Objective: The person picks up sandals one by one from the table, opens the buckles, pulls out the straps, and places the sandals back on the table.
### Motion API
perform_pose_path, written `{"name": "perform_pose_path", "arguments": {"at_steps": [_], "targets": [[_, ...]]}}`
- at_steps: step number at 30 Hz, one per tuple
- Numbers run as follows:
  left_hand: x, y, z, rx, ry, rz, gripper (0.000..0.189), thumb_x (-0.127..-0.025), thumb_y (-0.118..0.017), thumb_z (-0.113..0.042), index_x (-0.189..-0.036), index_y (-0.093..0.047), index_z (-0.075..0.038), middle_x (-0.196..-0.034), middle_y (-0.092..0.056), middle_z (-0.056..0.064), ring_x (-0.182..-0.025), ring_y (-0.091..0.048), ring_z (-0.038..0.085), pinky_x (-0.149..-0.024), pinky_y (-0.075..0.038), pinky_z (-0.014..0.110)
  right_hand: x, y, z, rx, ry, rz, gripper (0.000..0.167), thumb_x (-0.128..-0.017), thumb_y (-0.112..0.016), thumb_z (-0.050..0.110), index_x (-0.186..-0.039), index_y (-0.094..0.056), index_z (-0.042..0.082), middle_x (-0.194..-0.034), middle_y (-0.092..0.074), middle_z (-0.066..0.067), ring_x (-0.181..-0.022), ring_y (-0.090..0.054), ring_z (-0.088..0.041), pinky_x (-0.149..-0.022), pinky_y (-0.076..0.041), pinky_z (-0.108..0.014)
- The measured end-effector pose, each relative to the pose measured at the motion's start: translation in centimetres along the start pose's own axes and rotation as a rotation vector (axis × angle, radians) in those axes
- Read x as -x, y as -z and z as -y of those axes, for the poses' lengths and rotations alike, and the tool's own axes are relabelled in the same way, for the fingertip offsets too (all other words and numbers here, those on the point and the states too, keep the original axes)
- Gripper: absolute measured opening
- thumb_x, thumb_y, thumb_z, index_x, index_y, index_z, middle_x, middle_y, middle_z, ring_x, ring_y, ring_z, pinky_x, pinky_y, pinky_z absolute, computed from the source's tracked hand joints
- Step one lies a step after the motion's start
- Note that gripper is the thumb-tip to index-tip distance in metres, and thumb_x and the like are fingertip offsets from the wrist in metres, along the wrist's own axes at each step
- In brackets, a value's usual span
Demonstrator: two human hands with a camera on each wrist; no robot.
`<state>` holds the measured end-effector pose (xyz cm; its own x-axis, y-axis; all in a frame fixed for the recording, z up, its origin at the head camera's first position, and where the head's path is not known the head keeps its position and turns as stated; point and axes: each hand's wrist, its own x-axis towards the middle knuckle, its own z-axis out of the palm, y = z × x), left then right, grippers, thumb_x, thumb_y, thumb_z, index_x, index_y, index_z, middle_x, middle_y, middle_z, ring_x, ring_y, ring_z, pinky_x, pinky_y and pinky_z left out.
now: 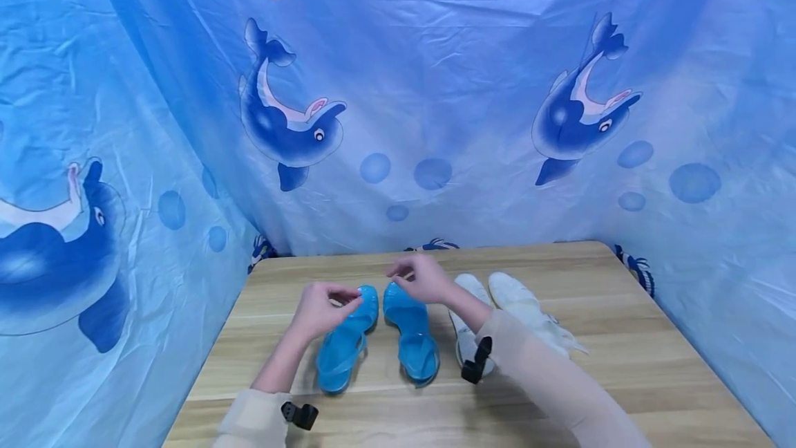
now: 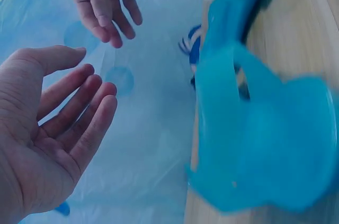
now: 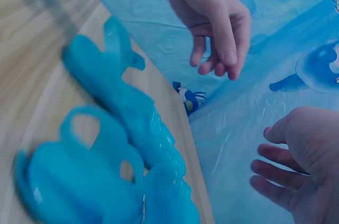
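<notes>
Two blue jelly sandals lie side by side on the wooden table, toes pointing away from me. Over the toe of the left sandal (image 1: 340,355) hovers my left hand (image 1: 326,306), its fingers loosely bent and nothing in them. My right hand (image 1: 423,278) is above the toe of the right sandal (image 1: 415,344), also holding nothing. In the left wrist view, the left hand (image 2: 58,128) appears relaxed and apart from the blurred blue sandal (image 2: 265,144). The right wrist view has the right hand (image 3: 296,160) with loosely bent fingers, clear of both sandals.
To the right of the blue sandals lies a pair of white shoes (image 1: 516,296), partly covered by the right forearm. The wooden table (image 1: 622,365) ends at the back against a blue dolphin-print curtain (image 1: 435,88), which also hangs along both sides.
</notes>
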<state>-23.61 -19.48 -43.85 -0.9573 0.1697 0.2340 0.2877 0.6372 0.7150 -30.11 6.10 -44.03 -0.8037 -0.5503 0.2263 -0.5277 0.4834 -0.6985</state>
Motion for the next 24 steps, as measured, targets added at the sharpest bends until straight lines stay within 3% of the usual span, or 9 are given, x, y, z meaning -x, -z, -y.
{"name": "perform_pose_path", "arguments": {"at_steps": [6,10,13,16,18,23,24], "targets": [[-0.8,-2.8,-1.1,0.005,-0.092,0.109,0.01,-0.095,-0.081,-0.018,-0.102,-0.085,-0.013,-0.09,-0.081,-0.001,-0.08,-0.072,0.008,-0.073,-0.06,0.025,3.6,0.9,-1.0,0.047,-0.008,0.065,0.017,-0.105,-0.065,0.011,-0.114,-0.079,0.011,-0.111,-0.08,-0.009,-0.1,-0.075,-0.017,-0.087,-0.064,-0.034],[-0.7,-5.1,-1.5,-0.009,-0.149,0.228,0.011,-0.096,-0.08,-0.02,-0.103,-0.085,-0.012,-0.09,-0.081,-0.002,-0.079,-0.071,0.007,-0.07,-0.059,0.023,6.3,0.4,-1.5,0.077,-0.028,0.074,0.017,-0.103,-0.067,0.01,-0.112,-0.08,0.006,-0.105,-0.081,-0.007,-0.095,-0.075,-0.016,-0.084,-0.064,-0.035],[-0.5,-6.6,-1.9,-0.034,-0.169,0.298,0.015,-0.096,-0.08,-0.018,-0.104,-0.084,-0.006,-0.093,-0.082,0.001,-0.08,-0.072,0.008,-0.07,-0.059,0.023,8.0,-0.3,-2.1,0.101,-0.081,0.07,0.015,-0.102,-0.068,0.009,-0.109,-0.079,0.003,-0.097,-0.079,-0.003,-0.086,-0.072,-0.012,-0.077,-0.062,-0.029],[-0.5,-7.8,-2.3,-0.061,-0.171,0.328,0.016,-0.096,-0.08,-0.016,-0.106,-0.083,-0.003,-0.095,-0.082,0.004,-0.079,-0.071,0.007,-0.07,-0.058,0.022,9.3,-1.0,-2.6,0.111,-0.128,0.094,0.01,-0.101,-0.07,0.01,-0.105,-0.078,0.005,-0.092,-0.077,0.0,-0.081,-0.068,-0.008,-0.071,-0.059,-0.024],[-0.5,-8.6,-2.7,-0.091,-0.161,0.332,0.017,-0.095,-0.08,-0.016,-0.106,-0.083,-0.004,-0.095,-0.082,0.003,-0.078,-0.069,0.005,-0.077,-0.058,0.025,9.7,-1.4,-2.9,0.11,-0.132,0.105,0.008,-0.1,-0.071,0.01,-0.103,-0.078,0.007,-0.091,-0.077,0.002,-0.081,-0.068,-0.008,-0.071,-0.059,-0.024],[-0.4,-9.5,-2.8,-0.136,-0.089,0.34,0.017,-0.095,-0.081,-0.017,-0.108,-0.084,-0.006,-0.101,-0.083,0.004,-0.082,-0.07,0.01,-0.079,-0.058,0.028,9.6,-2.6,-3.4,0.087,-0.114,0.084,0.006,-0.1,-0.073,0.012,-0.099,-0.078,0.01,-0.089,-0.076,0.004,-0.08,-0.067,-0.004,-0.071,-0.057,-0.022],[-0.4,-9.5,-2.6,-0.138,-0.077,0.342,0.017,-0.095,-0.081,-0.016,-0.108,-0.084,-0.006,-0.102,-0.083,0.005,-0.084,-0.072,0.013,-0.074,-0.059,0.025,9.4,-2.7,-3.4,0.082,-0.11,0.082,0.006,-0.1,-0.073,0.013,-0.099,-0.079,0.01,-0.089,-0.076,0.004,-0.079,-0.066,-0.004,-0.07,-0.057,-0.022]]}}
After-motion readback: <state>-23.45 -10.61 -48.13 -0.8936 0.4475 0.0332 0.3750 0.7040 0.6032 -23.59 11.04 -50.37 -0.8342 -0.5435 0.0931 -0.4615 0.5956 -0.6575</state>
